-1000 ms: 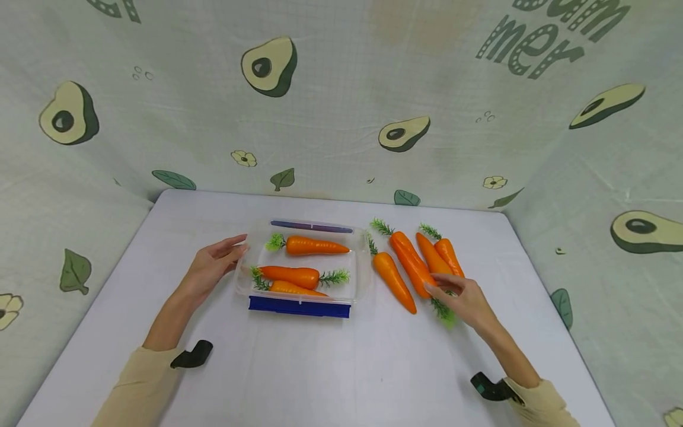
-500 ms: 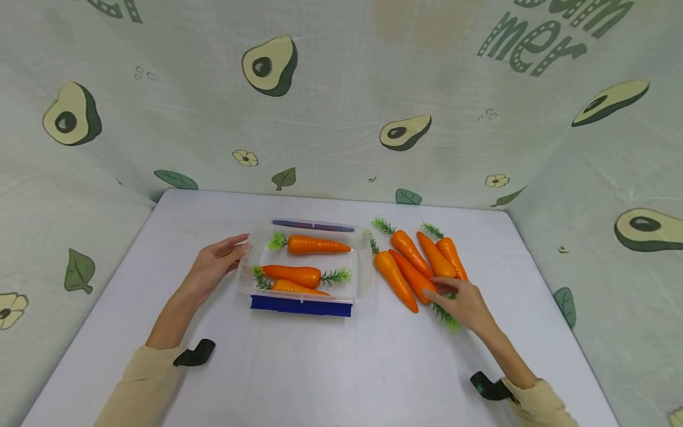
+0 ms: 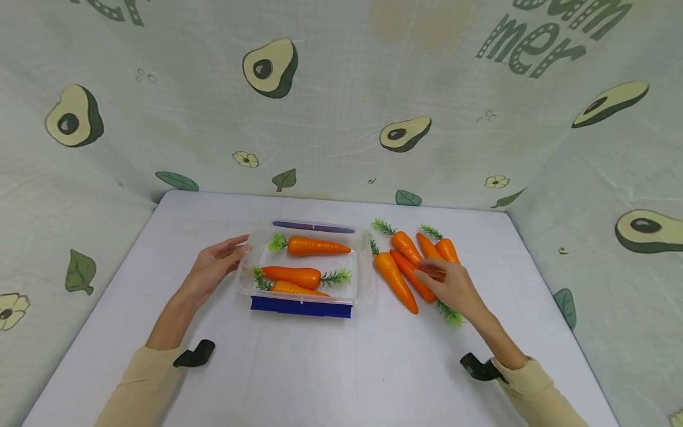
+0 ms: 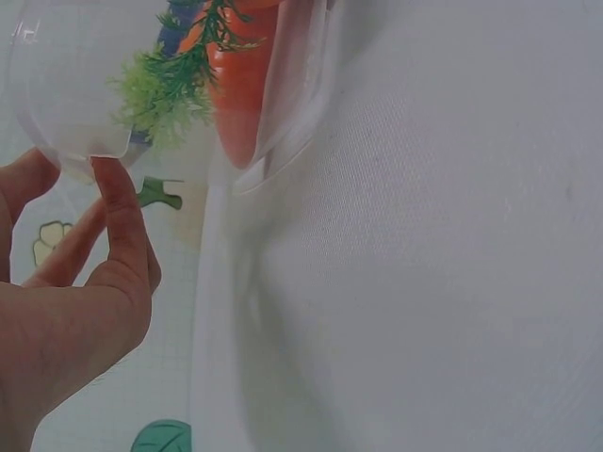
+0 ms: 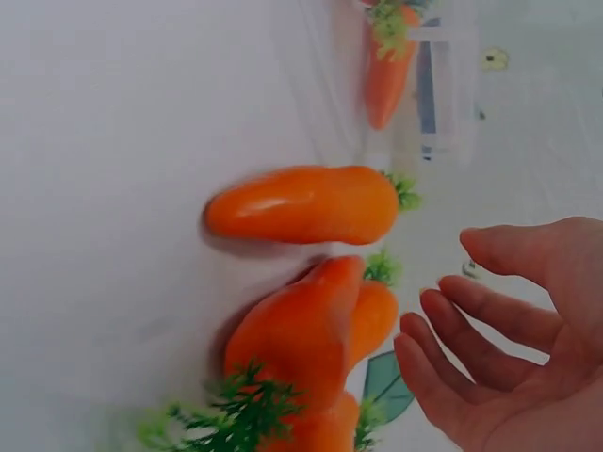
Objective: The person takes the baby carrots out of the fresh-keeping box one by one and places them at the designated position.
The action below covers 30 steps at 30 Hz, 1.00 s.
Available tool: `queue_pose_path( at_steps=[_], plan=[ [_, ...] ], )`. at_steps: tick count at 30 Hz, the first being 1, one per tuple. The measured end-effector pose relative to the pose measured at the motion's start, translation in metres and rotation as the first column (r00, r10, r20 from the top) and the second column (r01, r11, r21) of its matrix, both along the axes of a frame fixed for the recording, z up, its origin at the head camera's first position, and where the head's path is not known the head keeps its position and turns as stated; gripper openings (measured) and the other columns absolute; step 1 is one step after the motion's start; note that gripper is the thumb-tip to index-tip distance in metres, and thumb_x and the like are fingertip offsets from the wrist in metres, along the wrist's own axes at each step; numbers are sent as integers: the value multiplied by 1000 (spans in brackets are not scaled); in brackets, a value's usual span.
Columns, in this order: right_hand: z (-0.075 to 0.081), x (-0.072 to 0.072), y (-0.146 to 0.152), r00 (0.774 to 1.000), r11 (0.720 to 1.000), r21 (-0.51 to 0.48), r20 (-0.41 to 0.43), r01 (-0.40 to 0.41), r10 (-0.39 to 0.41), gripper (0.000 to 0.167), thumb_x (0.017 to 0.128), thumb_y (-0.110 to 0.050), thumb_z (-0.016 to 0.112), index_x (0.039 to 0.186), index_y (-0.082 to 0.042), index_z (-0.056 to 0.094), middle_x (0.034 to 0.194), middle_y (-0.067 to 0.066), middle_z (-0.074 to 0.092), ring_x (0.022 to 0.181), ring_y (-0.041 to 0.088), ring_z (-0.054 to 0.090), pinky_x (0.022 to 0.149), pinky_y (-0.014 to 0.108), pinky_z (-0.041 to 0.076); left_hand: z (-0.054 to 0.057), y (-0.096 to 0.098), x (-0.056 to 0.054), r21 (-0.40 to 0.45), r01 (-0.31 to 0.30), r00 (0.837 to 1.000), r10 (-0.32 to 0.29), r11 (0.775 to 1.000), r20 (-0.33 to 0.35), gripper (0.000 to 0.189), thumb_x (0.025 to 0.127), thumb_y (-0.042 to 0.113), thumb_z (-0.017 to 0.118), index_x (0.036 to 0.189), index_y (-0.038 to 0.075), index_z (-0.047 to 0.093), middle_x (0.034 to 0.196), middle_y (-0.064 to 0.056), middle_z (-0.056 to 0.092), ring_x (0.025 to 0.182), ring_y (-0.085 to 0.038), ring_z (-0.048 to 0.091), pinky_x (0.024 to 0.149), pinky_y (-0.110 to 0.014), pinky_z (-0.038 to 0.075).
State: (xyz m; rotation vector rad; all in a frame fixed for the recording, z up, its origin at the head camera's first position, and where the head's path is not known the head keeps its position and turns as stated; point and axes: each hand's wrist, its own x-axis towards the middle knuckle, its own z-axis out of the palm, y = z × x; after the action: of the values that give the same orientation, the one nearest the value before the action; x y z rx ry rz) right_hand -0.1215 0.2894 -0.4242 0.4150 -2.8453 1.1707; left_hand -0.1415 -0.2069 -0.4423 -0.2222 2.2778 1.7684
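Observation:
A clear plastic food container (image 3: 364,267) with blue side clips stands left of centre. Inside lie three toy carrots, one at the back (image 3: 317,246) and two at the front. My left hand (image 3: 216,264) holds the container's left edge; in the left wrist view its fingertips (image 4: 111,174) are right at the clear wall. Several more carrots lie bunched to the right of the container, among them an outer left carrot (image 3: 395,281) and a redder carrot (image 3: 408,274) beside it. Over this bunch hovers my right hand (image 3: 450,287), fingers loosely bent and holding nothing.
A white table (image 3: 320,367) carries everything. Fabric printed with avocados (image 3: 272,68) and leaves hangs behind and at both sides. Black wrist cameras (image 3: 194,354) sit on both cuffs.
My right hand sets the redder carrot down among the others, lets go, and moves slightly up and left. The left hand stays at the container.

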Motion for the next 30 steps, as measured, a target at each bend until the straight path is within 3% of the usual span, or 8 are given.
queue_pose_path(
  at_steps=[6,16,21,30],
  plan=[
    [17,-14,-29,999,998,-37,3,-52,52,27,95,-10,75,118,6,71,113,18,74,102,37,71,90,52,57,-2,-1,0,6,-5,1000,5,1000,-2,73,100,53,62,157,12,44,156,-14,47,122,-22,52,95,-13,47],
    [39,-31,-82,981,977,-86,-19,-193,192,26,96,-11,74,118,2,72,116,16,73,106,33,70,95,49,56,-1,-1,0,7,-6,1000,6,1000,-10,73,99,53,63,157,12,45,156,-14,47,124,-24,51,93,-13,47],
    [39,-39,-106,960,955,-96,-21,-280,279,27,95,-11,75,119,2,71,118,15,72,107,33,69,96,50,55,-2,-1,-2,13,-5,1000,5,1000,-2,73,99,54,63,157,14,45,157,-12,46,130,-25,49,101,-20,47],
    [24,-49,-144,914,914,-28,17,-404,405,39,95,-14,76,127,7,66,125,22,68,115,39,64,100,49,53,-2,-1,-3,18,-14,1000,13,1000,11,72,99,54,63,157,15,45,156,-12,47,133,-23,47,113,-37,42]
  ],
)
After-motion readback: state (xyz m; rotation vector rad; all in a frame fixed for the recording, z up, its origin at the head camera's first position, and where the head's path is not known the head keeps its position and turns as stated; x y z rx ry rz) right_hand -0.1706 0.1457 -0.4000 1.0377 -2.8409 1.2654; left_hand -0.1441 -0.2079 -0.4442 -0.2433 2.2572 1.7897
